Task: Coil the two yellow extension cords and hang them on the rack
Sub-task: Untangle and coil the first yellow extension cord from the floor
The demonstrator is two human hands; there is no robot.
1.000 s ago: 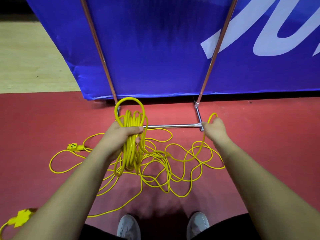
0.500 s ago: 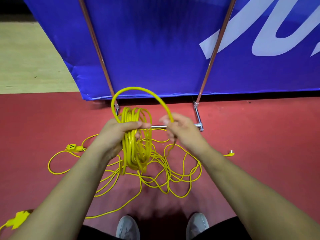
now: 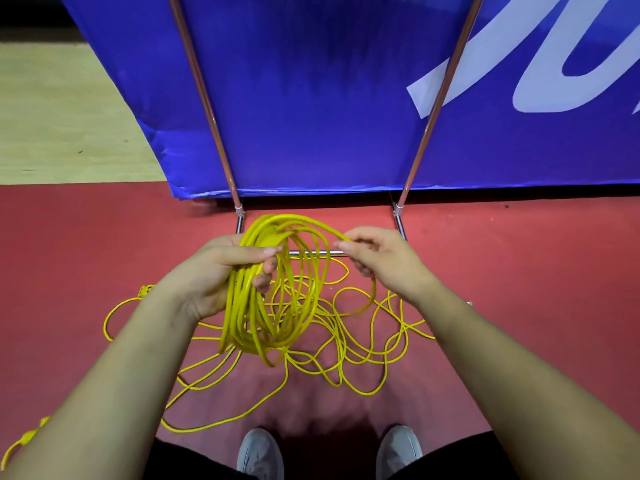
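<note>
Head view: the left hand (image 3: 221,271) clamps the coil (image 3: 270,306) above the floor (image 3: 86,254), and the right hand (image 3: 377,261) pinches its newest loop near the rack (image 3: 311,252). The slack (image 3: 363,344) lies tangled below; pulling it could cinch a knot or drag loops out of the grip.

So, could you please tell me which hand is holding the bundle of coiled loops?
The left hand grips the coiled bundle; the right hand only pinches a single strand.

Yellow cord coil (image 3: 239,306) hangs upright mid-frame, loose tail (image 3: 332,327) tangled on floor toward 5 o'clock, rack (image 3: 433,109) at 12.
</note>
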